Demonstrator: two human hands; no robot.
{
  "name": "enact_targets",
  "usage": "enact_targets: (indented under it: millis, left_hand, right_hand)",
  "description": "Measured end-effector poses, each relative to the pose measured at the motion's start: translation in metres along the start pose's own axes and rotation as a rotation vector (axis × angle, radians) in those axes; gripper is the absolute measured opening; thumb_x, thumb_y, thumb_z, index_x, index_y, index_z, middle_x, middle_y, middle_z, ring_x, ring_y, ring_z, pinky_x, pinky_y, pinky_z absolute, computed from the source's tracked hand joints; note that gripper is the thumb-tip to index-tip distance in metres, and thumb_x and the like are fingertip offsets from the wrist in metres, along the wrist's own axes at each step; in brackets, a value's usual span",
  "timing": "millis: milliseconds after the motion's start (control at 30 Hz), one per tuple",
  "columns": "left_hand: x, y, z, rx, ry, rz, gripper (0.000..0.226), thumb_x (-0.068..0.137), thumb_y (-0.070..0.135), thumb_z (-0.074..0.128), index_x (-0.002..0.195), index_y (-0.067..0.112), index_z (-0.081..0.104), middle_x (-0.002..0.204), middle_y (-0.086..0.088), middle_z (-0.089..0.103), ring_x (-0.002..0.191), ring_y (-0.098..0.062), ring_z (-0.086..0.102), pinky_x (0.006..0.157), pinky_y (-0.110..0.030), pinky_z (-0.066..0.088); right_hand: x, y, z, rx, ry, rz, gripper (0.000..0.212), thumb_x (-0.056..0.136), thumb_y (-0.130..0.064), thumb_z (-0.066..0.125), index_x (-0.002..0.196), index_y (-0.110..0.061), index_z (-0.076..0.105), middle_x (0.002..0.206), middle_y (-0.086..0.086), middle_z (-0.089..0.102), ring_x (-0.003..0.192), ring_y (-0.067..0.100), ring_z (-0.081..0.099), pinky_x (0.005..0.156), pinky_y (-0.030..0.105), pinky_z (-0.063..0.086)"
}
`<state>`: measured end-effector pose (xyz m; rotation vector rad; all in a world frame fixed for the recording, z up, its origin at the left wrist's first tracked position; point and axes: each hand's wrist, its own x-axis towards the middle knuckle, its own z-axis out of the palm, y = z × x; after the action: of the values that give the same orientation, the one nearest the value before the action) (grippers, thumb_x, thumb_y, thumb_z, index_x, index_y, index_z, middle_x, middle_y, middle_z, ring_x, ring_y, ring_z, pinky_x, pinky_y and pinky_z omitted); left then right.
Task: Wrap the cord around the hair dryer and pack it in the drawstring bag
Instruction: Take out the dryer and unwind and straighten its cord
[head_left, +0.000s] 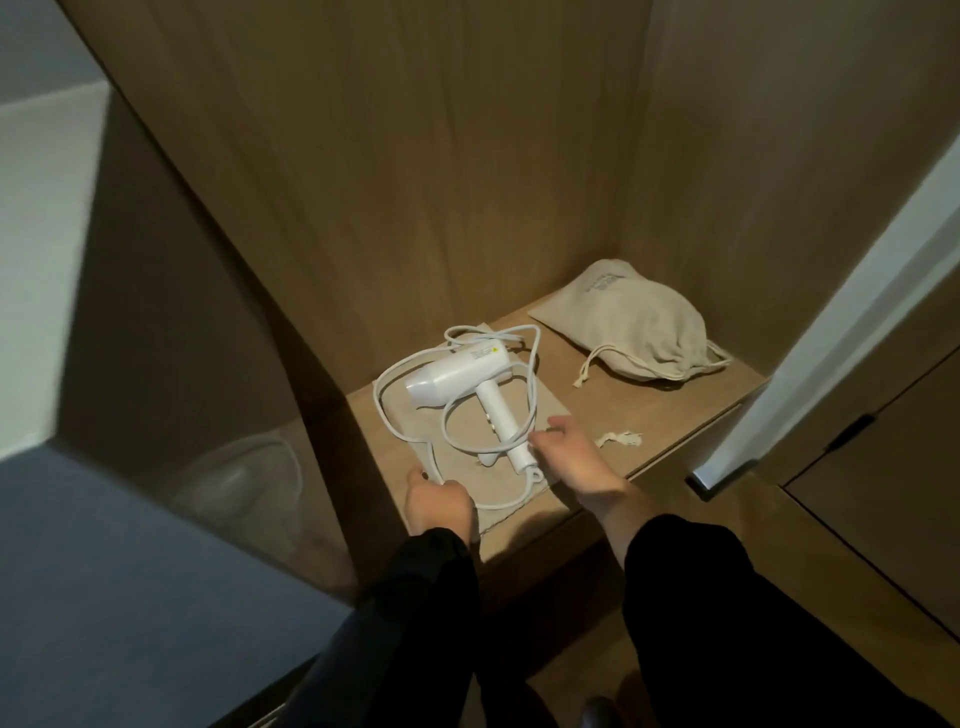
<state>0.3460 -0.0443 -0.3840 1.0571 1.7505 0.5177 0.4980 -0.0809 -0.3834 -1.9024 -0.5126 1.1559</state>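
The hair dryer (467, 382) lies on its side on a flat beige cloth (519, 499) at the left front of the wooden shelf (660, 415). Its nozzle points left and its handle runs toward me and to the right. The white cord (387, 387) is loose, not wound. It lies in wide loops around the body, crosses over the handle, and curls off the handle's end.

My left hand (439, 506) is at the near left corner of the cloth, fingers curled around the nearest loop of the cord. My right hand (576, 460) reaches in from the right, with its fingertips at the cord just beside the handle's lower end. I cannot tell whether they pinch it or only touch it.

A frayed string end (621, 439) lies on the shelf just right of my right hand. The drawstring bag (628, 332) sits bulging at the right rear of the shelf, well apart from the dryer, with its drawstring trailing forward. A white door edge (831, 322) stands at the far right.
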Motion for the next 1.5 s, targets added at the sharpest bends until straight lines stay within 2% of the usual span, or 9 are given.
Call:
enact_targets:
  millis: [200, 333, 467, 667, 1000, 1100, 1200, 1333, 1500]
  left_hand:
    - [0.009, 0.009, 0.015, -0.041, 0.072, -0.14, 0.041, 0.092, 0.004, 0.045, 0.132, 0.011, 0.05, 0.121, -0.012, 0.06, 0.109, -0.031, 0.056, 0.093, -0.034, 0.048]
    - [0.014, 0.021, 0.019, -0.024, 0.084, -0.142, 0.032, 0.086, -0.003, 0.054, 0.115, 0.008, 0.061, 0.097, -0.008, 0.061, 0.095, -0.028, 0.057, 0.086, -0.036, 0.052]
    - [0.008, 0.034, 0.015, -0.036, 0.101, -0.124, 0.036, 0.09, -0.001, 0.046, 0.123, 0.007, 0.058, 0.113, -0.014, 0.062, 0.106, -0.033, 0.058, 0.088, -0.037, 0.051]
    - [-0.018, 0.074, -0.001, -0.041, 0.087, -0.04, 0.029, 0.095, 0.004, 0.047, 0.122, 0.004, 0.058, 0.118, -0.015, 0.062, 0.109, -0.03, 0.057, 0.085, -0.031, 0.044]
    - [-0.114, 0.134, -0.035, -0.22, -0.147, 0.131, 0.021, 0.093, 0.003, 0.05, 0.109, 0.001, 0.063, 0.102, -0.012, 0.063, 0.104, -0.035, 0.06, 0.09, -0.038, 0.049]
    - [-0.146, 0.156, -0.046, -0.255, -0.325, 0.183, 0.03, 0.093, 0.003, 0.046, 0.118, -0.008, 0.059, 0.119, -0.024, 0.062, 0.102, -0.037, 0.062, 0.075, -0.038, 0.051]
    - [-0.177, 0.18, -0.068, -0.338, -0.446, 0.216, 0.033, 0.095, -0.002, 0.04, 0.124, -0.009, 0.054, 0.124, -0.027, 0.059, 0.06, -0.018, 0.055, 0.051, -0.023, 0.039]
    - [-0.22, 0.208, -0.098, -0.449, -0.507, 0.255, 0.032, 0.097, -0.002, 0.036, 0.119, -0.003, 0.059, 0.073, -0.009, 0.061, 0.051, -0.012, 0.05, 0.033, -0.016, 0.032]
    - [-0.253, 0.241, -0.16, -0.389, -0.573, 0.414, 0.022, 0.088, -0.003, 0.04, 0.099, 0.005, 0.057, 0.067, -0.004, 0.059, 0.051, -0.011, 0.058, 0.036, -0.016, 0.031]
  right_hand:
    - [0.035, -0.01, 0.027, -0.109, 0.072, 0.002, 0.058, 0.082, -0.04, 0.066, 0.125, -0.006, 0.045, 0.114, 0.011, 0.056, 0.103, 0.029, 0.056, 0.078, 0.032, 0.043]
    - [0.05, -0.007, 0.039, -0.127, 0.122, 0.049, 0.051, 0.077, -0.027, 0.075, 0.116, -0.001, 0.054, 0.106, 0.011, 0.057, 0.099, 0.028, 0.057, 0.076, 0.029, 0.041]
    - [0.053, -0.018, 0.042, -0.016, 0.076, 0.174, 0.033, 0.074, -0.012, 0.074, 0.1, 0.001, 0.058, 0.096, 0.016, 0.061, 0.082, 0.029, 0.058, 0.058, 0.03, 0.045]
    - [0.032, -0.045, 0.036, 0.151, 0.083, 0.205, 0.037, 0.08, -0.009, 0.066, 0.111, 0.005, 0.054, 0.081, 0.018, 0.065, 0.055, 0.023, 0.064, 0.054, 0.035, 0.055]
    - [-0.086, -0.122, -0.061, 0.243, 0.2, 0.024, 0.032, 0.083, -0.009, 0.064, 0.11, 0.005, 0.055, 0.083, 0.02, 0.064, 0.056, 0.023, 0.059, 0.046, 0.027, 0.049]
    - [-0.138, -0.15, -0.089, 0.243, 0.24, -0.062, 0.033, 0.082, -0.005, 0.064, 0.112, 0.005, 0.055, 0.085, 0.021, 0.062, 0.056, 0.023, 0.058, 0.044, 0.024, 0.047]
    - [-0.194, -0.18, -0.106, 0.238, 0.305, -0.131, 0.026, 0.083, -0.004, 0.063, 0.105, 0.005, 0.054, 0.079, 0.016, 0.059, 0.055, 0.022, 0.057, 0.041, 0.022, 0.044]
    - [-0.255, -0.216, -0.116, 0.262, 0.402, -0.243, 0.036, 0.077, -0.007, 0.066, 0.109, 0.004, 0.054, 0.092, 0.019, 0.061, 0.066, 0.026, 0.06, 0.041, 0.023, 0.043]
    - [-0.32, -0.254, -0.105, 0.299, 0.415, -0.365, 0.04, 0.077, -0.008, 0.068, 0.112, 0.007, 0.056, 0.09, 0.016, 0.059, 0.069, 0.025, 0.06, 0.047, 0.028, 0.045]
